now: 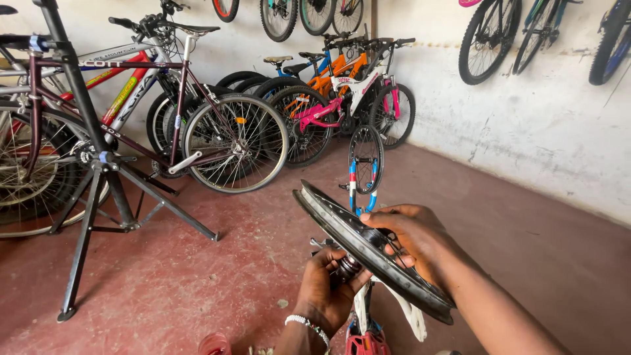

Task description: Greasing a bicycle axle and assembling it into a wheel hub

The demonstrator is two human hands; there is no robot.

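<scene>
- The right hand (411, 236) is closed over the black rim of a small spoked bicycle wheel (368, 253), fingers curled through the spokes near the hub.
- The left hand (328, 283), wearing a beaded bracelet (309, 325), grips the hub axle (348, 266) from below.
- The wheel is held tilted, edge-on, above the red floor (197, 276).
- A small upturned bike (365, 164) stands just beyond.
- A repair stand (98, 171) holds a maroon bicycle (177, 98) at left.
</scene>
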